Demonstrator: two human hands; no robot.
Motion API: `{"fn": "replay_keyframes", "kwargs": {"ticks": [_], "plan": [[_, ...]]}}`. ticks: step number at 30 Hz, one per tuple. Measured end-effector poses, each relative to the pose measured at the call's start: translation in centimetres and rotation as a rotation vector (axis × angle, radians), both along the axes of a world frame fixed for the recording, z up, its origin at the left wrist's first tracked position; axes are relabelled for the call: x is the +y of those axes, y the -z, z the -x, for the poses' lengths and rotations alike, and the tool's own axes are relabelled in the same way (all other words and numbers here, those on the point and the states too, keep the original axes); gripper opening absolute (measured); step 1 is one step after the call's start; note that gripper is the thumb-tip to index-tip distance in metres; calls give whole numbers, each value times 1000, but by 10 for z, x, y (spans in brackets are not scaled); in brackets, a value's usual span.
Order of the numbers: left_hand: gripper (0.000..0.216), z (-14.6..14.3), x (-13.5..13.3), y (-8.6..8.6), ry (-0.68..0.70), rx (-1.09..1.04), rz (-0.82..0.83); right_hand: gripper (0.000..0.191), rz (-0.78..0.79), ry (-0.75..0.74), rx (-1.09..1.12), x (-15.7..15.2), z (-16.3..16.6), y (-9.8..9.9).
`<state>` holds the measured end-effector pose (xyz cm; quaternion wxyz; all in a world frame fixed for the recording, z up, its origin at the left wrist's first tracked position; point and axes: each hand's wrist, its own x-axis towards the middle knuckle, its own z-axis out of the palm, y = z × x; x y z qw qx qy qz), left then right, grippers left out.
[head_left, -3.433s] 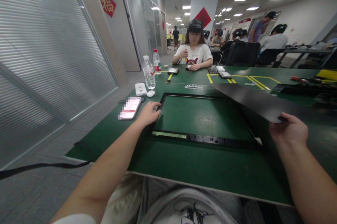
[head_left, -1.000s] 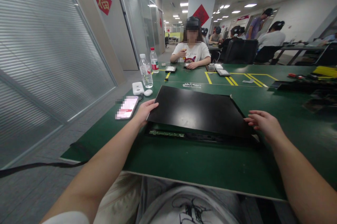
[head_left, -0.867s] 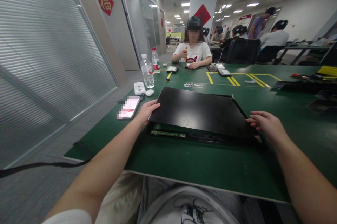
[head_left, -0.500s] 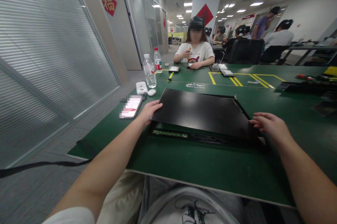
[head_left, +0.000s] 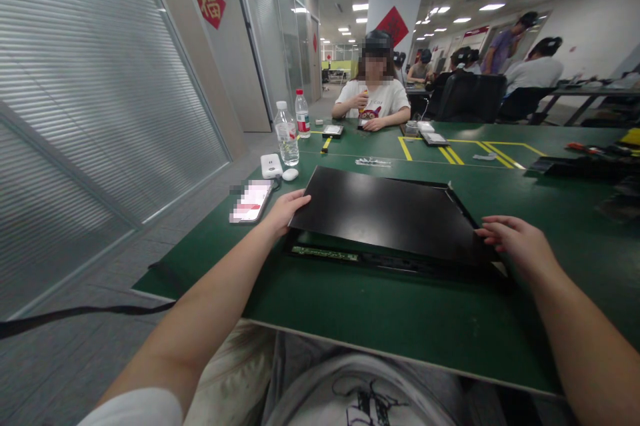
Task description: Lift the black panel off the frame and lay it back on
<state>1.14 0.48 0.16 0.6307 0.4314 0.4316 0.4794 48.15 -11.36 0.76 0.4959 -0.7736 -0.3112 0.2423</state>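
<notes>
A glossy black LCD panel (head_left: pixel 380 209) lies tilted over a thin black frame (head_left: pixel 400 267), its left side raised. Under its near edge a narrow green circuit board (head_left: pixel 325 253) shows in the frame. My left hand (head_left: pixel 287 211) grips the panel's left edge, thumb on top and fingers beneath. At the right edge, my right hand (head_left: pixel 517 243) has its fingertips pinched on the panel's border, close to the frame's side. The inside of the frame is mostly hidden by the panel.
Left of the panel are a phone (head_left: pixel 253 201), a white charger (head_left: pixel 271 166), a white earbud case (head_left: pixel 290 175) and two bottles, one a clear water bottle (head_left: pixel 287 136). A person (head_left: pixel 375 89) sits opposite. Dark parts (head_left: pixel 575 165) lie at the far right.
The view has shifted very slightly. Both hands and the panel hold nearly the same position.
</notes>
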Motion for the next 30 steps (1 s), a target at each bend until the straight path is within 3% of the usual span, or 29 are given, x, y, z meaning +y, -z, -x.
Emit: {"fn": "replay_keyframes", "kwargs": {"ticks": [13,17,25,30], "plan": [[34,-1,-4,-5,-14,9,17,13,-6,0,43,-4,6,-10],[46,1,-2,-3,-29,-1,-3,15,-51,-12,68,-5,3,-7],[41,13,4,-13,-151,-82,-69,23,-144,-50,254,-4,3,-6],[42,15,2,-18,-136,-114,-133,21,-157,-58,317,-4,3,-4]]}}
